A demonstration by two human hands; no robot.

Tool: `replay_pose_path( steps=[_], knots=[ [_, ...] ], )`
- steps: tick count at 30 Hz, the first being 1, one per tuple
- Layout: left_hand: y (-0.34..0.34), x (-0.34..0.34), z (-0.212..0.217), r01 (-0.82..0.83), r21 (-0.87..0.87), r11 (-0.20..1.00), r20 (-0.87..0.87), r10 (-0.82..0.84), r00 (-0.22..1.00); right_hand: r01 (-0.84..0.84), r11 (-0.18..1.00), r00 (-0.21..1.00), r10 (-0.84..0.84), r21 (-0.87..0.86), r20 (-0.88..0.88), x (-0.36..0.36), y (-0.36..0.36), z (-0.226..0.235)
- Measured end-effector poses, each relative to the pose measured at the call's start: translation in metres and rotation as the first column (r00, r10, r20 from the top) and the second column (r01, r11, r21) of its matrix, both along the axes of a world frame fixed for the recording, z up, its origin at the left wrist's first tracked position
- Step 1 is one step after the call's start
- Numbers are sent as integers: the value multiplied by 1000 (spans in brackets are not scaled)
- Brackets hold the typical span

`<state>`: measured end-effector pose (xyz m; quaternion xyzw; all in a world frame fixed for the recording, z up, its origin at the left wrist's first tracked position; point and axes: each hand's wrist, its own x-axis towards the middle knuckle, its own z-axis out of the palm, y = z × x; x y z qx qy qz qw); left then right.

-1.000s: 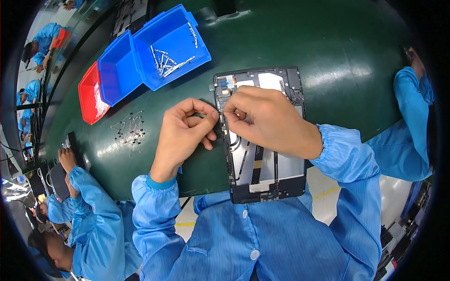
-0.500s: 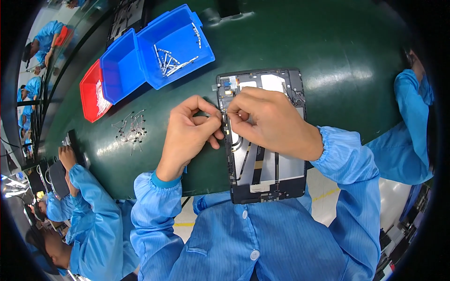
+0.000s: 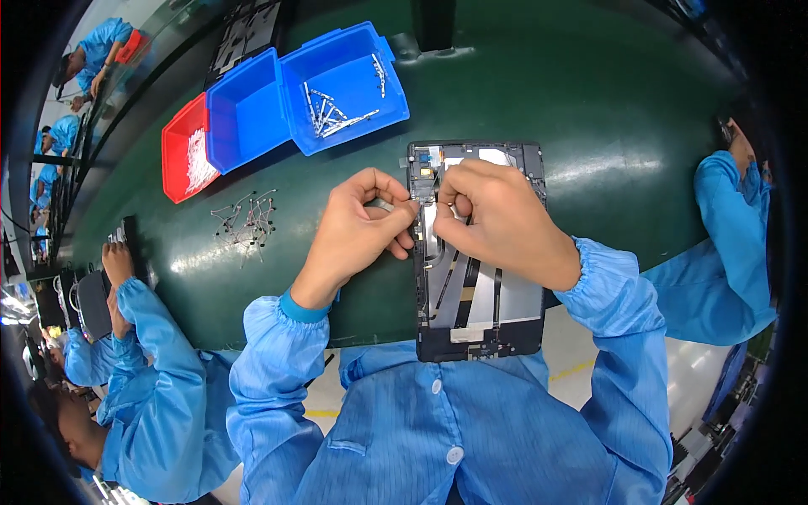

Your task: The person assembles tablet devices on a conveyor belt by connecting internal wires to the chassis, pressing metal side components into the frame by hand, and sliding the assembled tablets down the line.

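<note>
An opened tablet (image 3: 515,307) lies on the bench before me, its inner frame, cables and silver plates showing. My left hand (image 3: 362,231) is at the tablet's left edge with thumb and forefinger pinched together. Whatever sits between those fingertips is too small to make out. Over the tablet's upper left part, my right hand (image 3: 497,215) is also closed in a pinch, its fingertips close to the left ones. What it grips is hidden by the fingers.
At the upper left, a blue bin (image 3: 349,71) holds several thin strips, beside another blue bin (image 3: 248,109) and a red bin (image 3: 181,143) of white pieces. Small wired parts (image 3: 246,223) lie on the green bench (image 3: 606,109). Co-workers sit at left (image 3: 168,396) and right (image 3: 732,227).
The view has shifted, so the bins and tablet appear slightly further right. My hands keep their pinched pose at the tablet's left edge, the right fingertips slightly further from the left ones.
</note>
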<state>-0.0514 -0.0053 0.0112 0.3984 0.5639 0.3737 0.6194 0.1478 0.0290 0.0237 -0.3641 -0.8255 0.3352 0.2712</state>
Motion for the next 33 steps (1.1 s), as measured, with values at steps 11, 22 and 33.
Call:
replay_pose_path(
  steps=[11, 22, 33],
  knots=[
    [7, -1, -7, 80, 12, 997, 10, -80, 997, 150, 830, 987, -153, -538, 39, 12, 64, 32],
    [-1, -19, 0, 89, 131, 987, -47, -84, 995, -426, 798, 808, 125, 426, 575, -110, 107, 17],
    [2, -38, 9, -4, 172, 985, -21, 8, 1000, -379, 878, 874, 235, 293, 426, -110, 115, 28]
  ],
)
